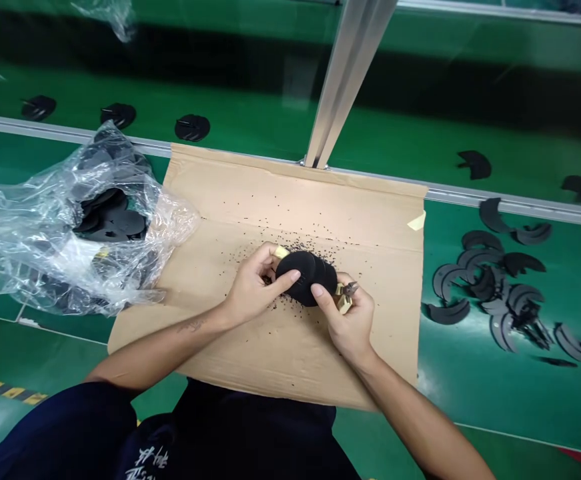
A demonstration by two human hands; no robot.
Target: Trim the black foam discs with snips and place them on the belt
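Between my two hands, above the cardboard sheet (210, 180), is a stack of flat, rounded black plastic pieces (303, 277). My left hand (255, 283) pinches its left side, thumb on top. My right hand (353, 320) grips the right side, with the thumb on the near edge. A small metal tool tip (350, 289), perhaps of cutters, sticks out of the right hand; most of the tool is hidden. Pale yellow wrapping shows on fingers of both hands. Tiny black scraps (290, 237) lie scattered over the cardboard around the stack.
A clear plastic bag (35, 227) holding black discs (115, 220) lies at the left. Several curved black pieces (480, 267) are spread on the green table (500, 393) at the right. A metal post (347, 80) and rail stand beyond the cardboard.
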